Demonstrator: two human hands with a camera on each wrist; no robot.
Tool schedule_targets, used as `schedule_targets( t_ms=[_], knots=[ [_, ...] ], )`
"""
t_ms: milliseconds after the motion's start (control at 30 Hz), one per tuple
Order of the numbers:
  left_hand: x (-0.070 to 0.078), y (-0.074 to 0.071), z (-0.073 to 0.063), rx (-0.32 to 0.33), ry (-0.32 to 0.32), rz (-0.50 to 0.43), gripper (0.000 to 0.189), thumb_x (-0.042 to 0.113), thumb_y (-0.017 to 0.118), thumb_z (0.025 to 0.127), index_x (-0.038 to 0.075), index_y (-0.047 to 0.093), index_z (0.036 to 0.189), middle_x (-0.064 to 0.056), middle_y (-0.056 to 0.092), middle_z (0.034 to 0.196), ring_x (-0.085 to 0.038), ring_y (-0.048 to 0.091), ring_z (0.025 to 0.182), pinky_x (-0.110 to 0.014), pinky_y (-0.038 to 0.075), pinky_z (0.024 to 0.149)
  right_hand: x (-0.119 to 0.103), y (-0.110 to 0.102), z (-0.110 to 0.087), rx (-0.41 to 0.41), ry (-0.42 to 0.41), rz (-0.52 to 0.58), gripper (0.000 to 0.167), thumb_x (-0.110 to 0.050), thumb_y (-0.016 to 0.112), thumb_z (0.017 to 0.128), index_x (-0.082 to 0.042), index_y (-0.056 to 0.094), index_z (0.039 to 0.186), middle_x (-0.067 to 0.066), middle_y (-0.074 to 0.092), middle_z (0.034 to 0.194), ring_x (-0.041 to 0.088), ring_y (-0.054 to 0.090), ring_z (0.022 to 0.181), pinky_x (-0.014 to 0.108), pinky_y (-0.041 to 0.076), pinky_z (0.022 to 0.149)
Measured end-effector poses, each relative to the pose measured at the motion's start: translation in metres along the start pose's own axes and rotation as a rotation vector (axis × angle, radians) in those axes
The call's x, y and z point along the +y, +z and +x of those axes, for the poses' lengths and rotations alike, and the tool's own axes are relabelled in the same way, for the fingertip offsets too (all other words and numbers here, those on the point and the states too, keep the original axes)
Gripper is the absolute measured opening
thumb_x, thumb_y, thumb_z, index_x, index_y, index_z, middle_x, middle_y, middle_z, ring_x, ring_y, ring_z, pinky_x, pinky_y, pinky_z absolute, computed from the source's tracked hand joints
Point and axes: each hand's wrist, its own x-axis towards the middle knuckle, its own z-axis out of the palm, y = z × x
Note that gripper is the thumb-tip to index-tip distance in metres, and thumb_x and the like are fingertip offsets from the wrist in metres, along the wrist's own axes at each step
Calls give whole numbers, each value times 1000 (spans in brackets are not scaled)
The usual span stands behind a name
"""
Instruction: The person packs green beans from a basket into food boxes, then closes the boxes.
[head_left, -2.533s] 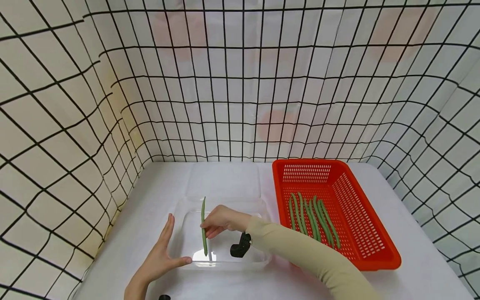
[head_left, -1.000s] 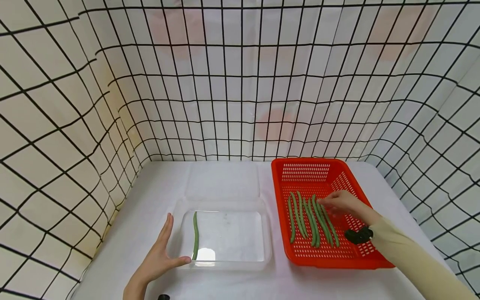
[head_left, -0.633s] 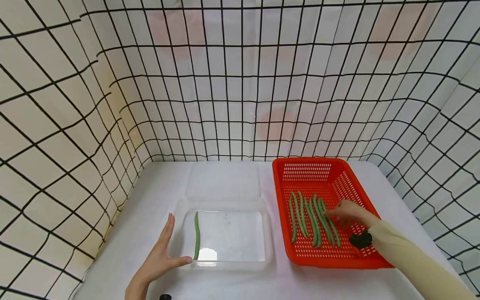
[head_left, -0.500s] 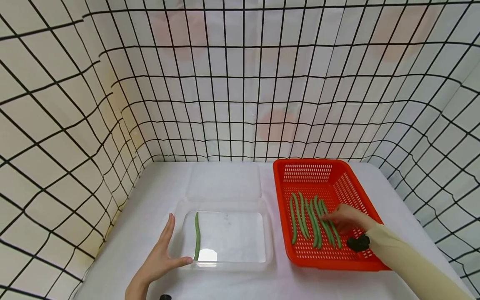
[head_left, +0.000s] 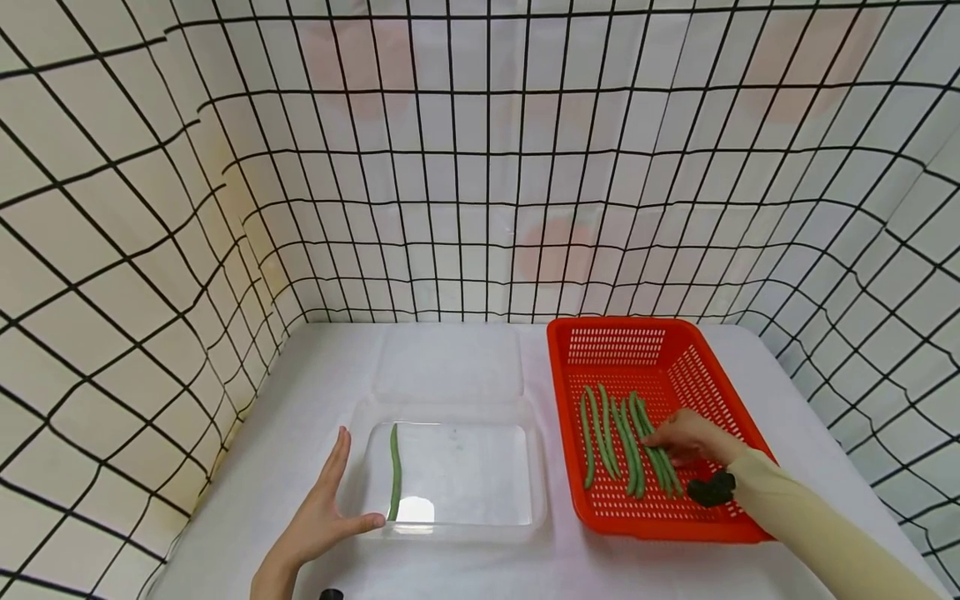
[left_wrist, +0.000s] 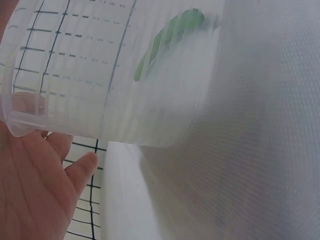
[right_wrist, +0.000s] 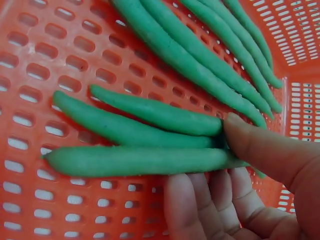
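Observation:
In the head view my left hand (head_left: pixel 318 508), fingers straight and thumb spread, rests at the left side and front left corner of a clear plastic container (head_left: pixel 465 530). One green bean (head_left: pixel 395 475) lies lengthwise along the container's left. My right hand (head_left: pixel 686 437) reaches into a red plastic basket (head_left: pixel 720 530). The right wrist view has its thumb and curled fingers pinching the nearest green bean (right_wrist: pixel 140 161); the thumb tip also meets two neighbouring beans (right_wrist: pixel 135 127). Several more green beans (head_left: pixel 603 433) lie side by side on the basket floor.
A clear flat lid (head_left: pixel 450 362) lies behind the container on the white table (head_left: pixel 315 375). Black wire mesh (head_left: pixel 487 200) over white sheeting encloses the back and both sides. A black wrist camera (head_left: pixel 711 489) sits on the right wrist.
The right hand put a green bean down in the clear container, moved right to the basket, then lowered onto the rightmost beans, drawing them closer together. The left hand has stayed in place.

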Motion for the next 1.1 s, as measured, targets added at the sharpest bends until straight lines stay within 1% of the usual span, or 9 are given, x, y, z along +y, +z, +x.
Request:
schedule_targets(
  t_ms=[133, 233, 333, 433, 567, 667, 733, 967, 1100],
  knots=[
    [1, 0, 0, -4, -5, -1, 126, 30, 88, 64, 12, 1, 153, -15, -1, 157, -42, 5, 139, -69, 15, 99, -4, -6, -4, 37, -19, -5, 23, -16, 70, 86, 6, 70, 90, 9, 66, 76, 20, 63, 64, 36, 55, 61],
    [1, 0, 1, -6, -12, -5, 127, 29, 89, 63, 13, 1, 154, -14, -2, 157, -41, 5, 139, -70, 15, 99, -12, -13, -7, 61, -21, 25, 27, -18, 68, 88, 8, 70, 94, 10, 66, 78, 19, 62, 64, 37, 55, 61],
    [1, 0, 1, -4, -15, -1, 127, 29, 89, 63, 13, 1, 154, -14, -2, 157, -42, 5, 139, -70, 15, 99, -24, -17, -8, 57, -36, 115, 33, -20, 67, 90, 12, 67, 101, 13, 69, 80, 20, 65, 66, 38, 55, 64],
    [1, 0, 1, -3, -14, -1, 128, 29, 89, 63, 13, 1, 154, -15, -2, 157, -42, 5, 139, -70, 15, 98, -41, -17, -9, 16, -67, 234, 41, -21, 65, 91, 14, 61, 112, 17, 69, 89, 23, 68, 75, 39, 55, 70],
    [1, 0, 0, -5, -8, -9, 127, 29, 89, 63, 13, 1, 154, -15, -2, 157, -41, 5, 139, -70, 15, 99, -68, -10, -11, -39, -77, 378, 38, -23, 68, 89, 8, 64, 111, 14, 70, 89, 21, 68, 76, 38, 54, 74],
    [0, 1, 0, -8, -4, -11, 127, 29, 89, 63, 14, 0, 154, -14, -2, 157, -41, 4, 139, -70, 15, 99, -90, 4, -13, -73, -87, 428, 32, -23, 70, 88, 4, 67, 105, 9, 69, 84, 17, 66, 71, 37, 54, 75],
    [0, 0, 0, -9, -1, -15, 127, 29, 89, 64, 14, 0, 154, -12, -3, 158, -41, 4, 139, -70, 14, 99, -105, 16, -13, -97, -104, 442, 33, -23, 70, 88, 4, 66, 106, 6, 67, 83, 17, 65, 71, 36, 54, 75],
    [0, 1, 0, -10, 11, -24, 127, 27, 89, 64, 13, 0, 153, -4, -5, 158, -40, 3, 139, -69, 14, 99, -163, 70, -11, -191, -126, 529, 23, -15, 69, 88, 5, 66, 98, 8, 67, 79, 18, 63, 68, 34, 55, 72],
    [1, 1, 0, -8, 5, -23, 126, 28, 89, 64, 13, 1, 154, -4, -5, 158, -40, 4, 139, -69, 14, 100, -191, 104, -11, -261, -134, 519, 22, -14, 70, 87, 5, 64, 97, 11, 67, 80, 20, 65, 70, 36, 55, 73]
  ],
)
